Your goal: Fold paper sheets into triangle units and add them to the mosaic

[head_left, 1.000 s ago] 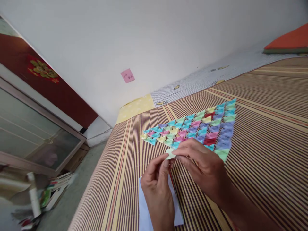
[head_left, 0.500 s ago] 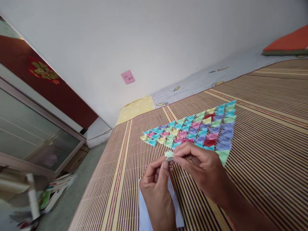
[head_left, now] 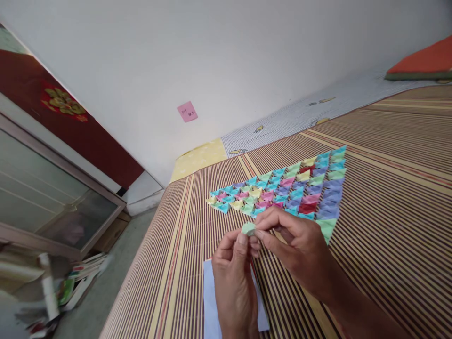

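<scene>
Between the fingertips of both hands is a small pale green folded paper piece (head_left: 248,229). My left hand (head_left: 236,278) pinches it from the lower left, thumb and forefinger closed. From the right, my right hand (head_left: 294,242) grips its other edge with closed fingertips. Just beyond the hands lies a triangular arrangement of colourful folded paper pieces (head_left: 286,190), in rows of turquoise, green, purple, pink, yellow and red. My right hand hides part of its near edge. Under my left hand and wrist is a stack of pale blue paper sheets (head_left: 211,296), partly covered.
A striped bamboo mat (head_left: 384,226) covers the bed. Behind it stands a white wall with a pink note (head_left: 187,111). An orange folded cloth (head_left: 420,61) lies at the far right. On the left are a glass-panelled door (head_left: 52,188) and floor clutter.
My left hand has shifted slightly right and turned more upright, its fingers closer to the right hand. The pale green paper now looks more rounded or bent.
</scene>
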{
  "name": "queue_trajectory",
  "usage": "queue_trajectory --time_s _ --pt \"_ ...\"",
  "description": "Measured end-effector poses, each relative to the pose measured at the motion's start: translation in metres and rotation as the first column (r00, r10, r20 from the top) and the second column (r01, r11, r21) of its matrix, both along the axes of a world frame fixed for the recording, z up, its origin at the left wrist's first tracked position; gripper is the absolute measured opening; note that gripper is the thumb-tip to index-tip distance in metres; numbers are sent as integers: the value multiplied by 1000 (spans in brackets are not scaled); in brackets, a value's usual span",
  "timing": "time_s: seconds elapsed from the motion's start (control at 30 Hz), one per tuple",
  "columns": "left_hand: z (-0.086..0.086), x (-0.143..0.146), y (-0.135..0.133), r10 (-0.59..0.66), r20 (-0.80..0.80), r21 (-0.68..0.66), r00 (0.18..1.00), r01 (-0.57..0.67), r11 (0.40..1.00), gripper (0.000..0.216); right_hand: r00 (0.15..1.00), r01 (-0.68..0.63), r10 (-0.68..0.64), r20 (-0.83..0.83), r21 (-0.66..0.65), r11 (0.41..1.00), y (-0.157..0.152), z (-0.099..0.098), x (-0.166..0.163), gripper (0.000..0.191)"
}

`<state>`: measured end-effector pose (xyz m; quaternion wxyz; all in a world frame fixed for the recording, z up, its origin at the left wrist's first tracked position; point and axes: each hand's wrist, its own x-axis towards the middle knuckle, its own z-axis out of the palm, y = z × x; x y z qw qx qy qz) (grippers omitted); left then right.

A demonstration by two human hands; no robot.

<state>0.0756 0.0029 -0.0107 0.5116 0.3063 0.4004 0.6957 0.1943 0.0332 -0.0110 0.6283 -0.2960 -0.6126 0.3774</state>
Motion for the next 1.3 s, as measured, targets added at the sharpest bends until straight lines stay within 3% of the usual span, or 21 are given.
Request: queue_trajectory --time_s 0.1,0.2,0.3,0.37,0.47,0.67,0.93,1.07,1.3 --pt "-2 -1 0 -4 -6 27 1000 4 1000 20 999 -33 33 22 4 999 1 -1 1 11" --pt "-3 -2 -1 41 -85 24 996 -39 999 20 997 -63 67 35 -94 994 2 0 3 2" --pt "-3 -3 -4 92 -220 19 971 -90 996 21 985 -147 162 52 -213 966 3 2 3 11" --pt "-1 -3 -5 120 -304 13 945 -122 993 21 979 -169 190 78 -218 961 2 4 3 22" --pt "0 1 -7 178 -408 22 895 -186 982 23 981 -100 124 147 -162 982 -2 3 0 28" --pt "-9 11 -7 293 -548 55 783 -316 947 29 910 152 -167 379 68 986 -3 -11 -10 26" --pt "-7 -3 -2 99 -291 56 952 -87 995 22 962 -67 58 266 24 997 5 -5 2 24" --pt "-1 -12 -6 107 -306 95 946 -82 992 15 951 -74 42 306 92 993 8 -7 7 19" --pt "4 -20 -9 16 -401 45 916 2 999 14 922 -192 132 364 132 973 11 -6 16 22"
